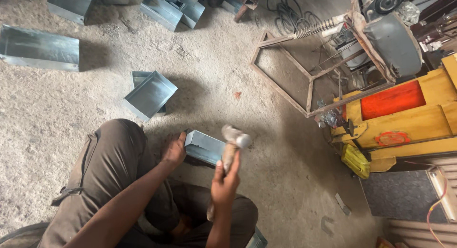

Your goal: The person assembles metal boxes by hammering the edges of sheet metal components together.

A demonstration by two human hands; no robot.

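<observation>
Hammer (234, 144) right of tray (203, 146) — machine (400, 110) farther right.

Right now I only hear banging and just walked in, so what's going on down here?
A person sits on the concrete floor. The left hand steadies a small sheet-metal tray at its end, while the right hand holds a hammer raised just above the tray. Similar finished trays lie further out on the floor, and a yellow machine stands to the right.
</observation>
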